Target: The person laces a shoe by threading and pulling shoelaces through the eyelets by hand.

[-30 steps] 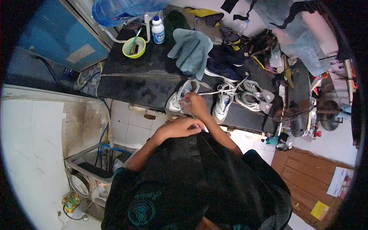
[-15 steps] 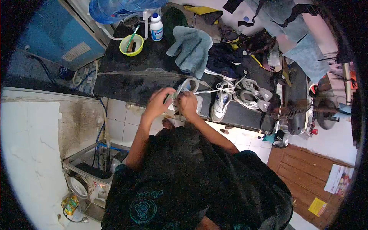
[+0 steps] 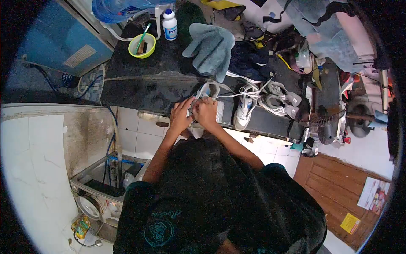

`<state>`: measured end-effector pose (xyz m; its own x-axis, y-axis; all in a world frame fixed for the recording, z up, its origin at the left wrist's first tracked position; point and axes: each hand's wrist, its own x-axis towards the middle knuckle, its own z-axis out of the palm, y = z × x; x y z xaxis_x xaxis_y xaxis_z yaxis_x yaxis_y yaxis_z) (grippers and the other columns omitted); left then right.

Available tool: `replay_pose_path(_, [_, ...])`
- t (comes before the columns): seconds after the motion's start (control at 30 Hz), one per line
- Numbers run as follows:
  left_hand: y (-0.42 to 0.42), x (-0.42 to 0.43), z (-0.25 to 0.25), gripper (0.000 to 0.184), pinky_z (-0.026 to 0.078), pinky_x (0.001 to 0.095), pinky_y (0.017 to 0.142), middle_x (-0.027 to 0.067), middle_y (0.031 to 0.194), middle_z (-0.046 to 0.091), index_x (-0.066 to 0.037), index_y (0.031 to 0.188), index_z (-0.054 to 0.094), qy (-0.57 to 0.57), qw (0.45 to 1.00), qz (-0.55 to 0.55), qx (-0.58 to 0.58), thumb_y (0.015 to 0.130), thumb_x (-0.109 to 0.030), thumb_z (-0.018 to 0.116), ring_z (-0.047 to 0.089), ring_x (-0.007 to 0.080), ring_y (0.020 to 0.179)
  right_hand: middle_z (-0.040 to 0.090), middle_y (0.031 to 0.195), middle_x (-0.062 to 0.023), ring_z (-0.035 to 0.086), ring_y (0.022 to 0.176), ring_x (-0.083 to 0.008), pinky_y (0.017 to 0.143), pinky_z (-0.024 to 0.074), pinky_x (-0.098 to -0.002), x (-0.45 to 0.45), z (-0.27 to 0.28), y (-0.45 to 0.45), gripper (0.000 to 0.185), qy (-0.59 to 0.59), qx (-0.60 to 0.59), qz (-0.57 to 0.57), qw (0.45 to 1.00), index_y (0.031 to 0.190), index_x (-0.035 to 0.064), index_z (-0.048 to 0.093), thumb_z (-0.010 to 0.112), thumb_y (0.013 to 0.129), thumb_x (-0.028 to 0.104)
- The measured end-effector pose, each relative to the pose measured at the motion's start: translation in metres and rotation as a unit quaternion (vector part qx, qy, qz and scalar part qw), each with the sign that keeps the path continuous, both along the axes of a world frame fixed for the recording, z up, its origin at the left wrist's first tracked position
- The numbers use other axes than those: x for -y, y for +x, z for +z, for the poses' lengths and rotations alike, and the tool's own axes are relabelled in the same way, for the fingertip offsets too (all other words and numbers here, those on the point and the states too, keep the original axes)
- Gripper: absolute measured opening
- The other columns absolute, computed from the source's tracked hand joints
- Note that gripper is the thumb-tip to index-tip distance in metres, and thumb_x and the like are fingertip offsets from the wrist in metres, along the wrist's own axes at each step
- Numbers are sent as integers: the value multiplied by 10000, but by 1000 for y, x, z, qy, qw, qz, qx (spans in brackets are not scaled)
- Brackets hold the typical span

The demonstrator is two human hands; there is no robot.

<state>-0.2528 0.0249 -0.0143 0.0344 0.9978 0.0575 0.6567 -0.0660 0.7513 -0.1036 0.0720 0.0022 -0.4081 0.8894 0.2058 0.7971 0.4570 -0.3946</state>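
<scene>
A white-and-grey sneaker lies at the front edge of the black bench, its collar facing away from me and much of its front hidden under my hands. My left hand is closed against its left side. Bent fingers of my right hand pinch at the lacing, though the fingertips are hidden. From beside that hand a white shoelace stretches right, across a second white sneaker with blue marks. Another grey-and-white pair of shoes sits farther right.
The black bench carries a yellow-green bowl with brushes, a white bottle, a grey-blue cloth and a dark navy shoe. A fan stands at the right end. A washing machine is lower left.
My left hand, raised with fingers apart before, has come down against the sneaker. My right hand stays at the lacing, slightly higher in view. The camera view has shifted a little.
</scene>
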Motion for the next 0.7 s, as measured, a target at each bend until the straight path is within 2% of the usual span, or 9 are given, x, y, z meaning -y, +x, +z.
replay_pose_path(0.1, [4,2,3,879,428,453,979,10,1454,537,-228,1484,450,11,1000,9,-11,685,-42,763,518,331,1196,649,962,-109,571,981,-301,795,374,-467,1,8,7,177,-31,-18,-4,999,844,95,707,729,762,250])
replay_pose_path(0.3, [5,4,2,861,416,459,976,9,1444,557,-223,1482,458,-2,999,27,-39,691,-112,781,517,331,1191,681,968,-109,581,979,-309,789,378,-479,-2,15,-8,202,-41,76,-33,996,841,69,726,710,770,257])
replay_pose_path(0.4, [8,3,-14,855,417,461,975,36,1418,582,-177,1468,476,-9,998,49,-35,679,-155,805,521,329,1192,686,956,-126,592,968,-312,785,390,-476,0,16,-13,225,12,4,8,1000,828,65,733,710,774,282])
replay_pose_path(0.5, [7,3,-19,844,421,458,959,63,1368,619,-121,1449,491,23,999,45,2,672,-172,818,531,327,1183,686,906,-119,610,929,-320,764,386,-493,2,7,-20,218,36,34,-33,998,786,93,727,738,773,311])
replay_pose_path(0.6, [5,5,-10,843,423,455,945,74,1348,630,-123,1449,491,4,998,42,-43,674,-182,819,539,329,1174,689,853,-121,617,906,-326,763,389,-497,-11,12,-6,260,-19,52,-46,997,772,81,732,754,755,340])
replay_pose_path(0.7, [6,4,-13,843,424,457,942,67,1354,627,-161,1453,493,-7,999,53,-6,672,-169,812,540,340,1167,698,859,-117,616,905,-298,779,384,-472,-8,17,-13,254,-7,80,-54,995,776,79,742,727,756,332])
